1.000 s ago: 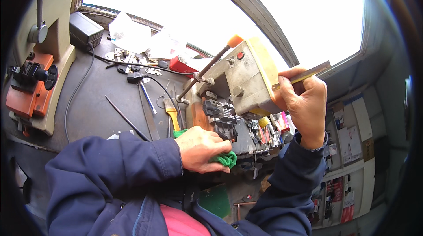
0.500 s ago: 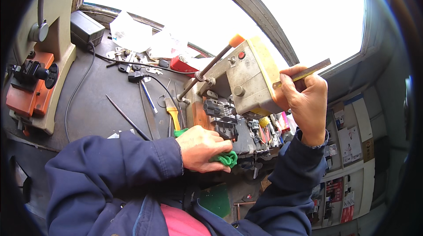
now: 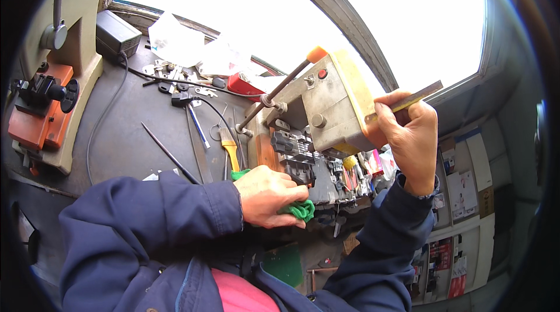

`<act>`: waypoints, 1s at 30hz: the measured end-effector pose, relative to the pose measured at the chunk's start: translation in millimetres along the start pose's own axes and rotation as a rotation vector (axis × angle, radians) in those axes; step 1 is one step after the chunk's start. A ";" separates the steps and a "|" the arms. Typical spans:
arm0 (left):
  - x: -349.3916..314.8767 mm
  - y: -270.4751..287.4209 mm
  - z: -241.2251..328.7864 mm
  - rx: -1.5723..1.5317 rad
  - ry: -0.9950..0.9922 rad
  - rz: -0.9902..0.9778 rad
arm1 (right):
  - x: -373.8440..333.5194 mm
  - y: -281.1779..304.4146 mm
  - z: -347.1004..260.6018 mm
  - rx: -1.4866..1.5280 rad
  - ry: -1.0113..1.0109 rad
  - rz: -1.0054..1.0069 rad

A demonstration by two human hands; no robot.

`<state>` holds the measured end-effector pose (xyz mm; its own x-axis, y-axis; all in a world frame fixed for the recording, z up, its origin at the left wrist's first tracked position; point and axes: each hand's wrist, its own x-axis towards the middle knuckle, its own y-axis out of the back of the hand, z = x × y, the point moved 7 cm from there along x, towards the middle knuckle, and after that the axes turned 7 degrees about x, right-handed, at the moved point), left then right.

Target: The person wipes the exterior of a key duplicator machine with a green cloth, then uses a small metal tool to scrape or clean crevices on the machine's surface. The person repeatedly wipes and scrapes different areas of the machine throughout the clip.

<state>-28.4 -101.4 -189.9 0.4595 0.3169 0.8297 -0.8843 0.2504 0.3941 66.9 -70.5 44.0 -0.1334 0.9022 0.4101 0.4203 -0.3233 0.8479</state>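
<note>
My left hand point(image 3: 269, 198) is closed around a bunched green cloth point(image 3: 300, 211) at the front edge of the bench, just below the clamp point(image 3: 291, 147) of a key-cutting machine point(image 3: 333, 111). Raised beside the machine's right side, my right hand point(image 3: 413, 137) pinches a flat, narrow metal strip point(image 3: 417, 97) with a yellow edge between thumb and fingers. The strip slants up to the right; its exact kind is unclear. A brush point(image 3: 228, 146) with a yellow handle lies left of the machine, its lower end close to the cloth.
A second machine with an orange base point(image 3: 44, 105) stands at the left. Loose keys point(image 3: 175, 76), a black plug point(image 3: 182, 100), a pen point(image 3: 198, 127) and a dark rod point(image 3: 166, 150) lie on the bench point(image 3: 131, 137). Several small tools point(image 3: 350, 178) crowd right of the clamp.
My right hand and the metal strip have shifted slightly right and down in the picture. The left hand stays on the cloth in nearly the same place.
</note>
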 end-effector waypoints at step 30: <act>-0.1 -1.2 -0.4 -0.006 0.010 -0.038 | -2.7 -1.9 -5.2 0.015 0.079 0.056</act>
<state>-27.3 -101.3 -190.6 0.4938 0.3162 0.8100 -0.8656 0.2679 0.4231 61.8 -73.8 43.1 -0.1796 0.8572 0.4827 0.4421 -0.3680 0.8180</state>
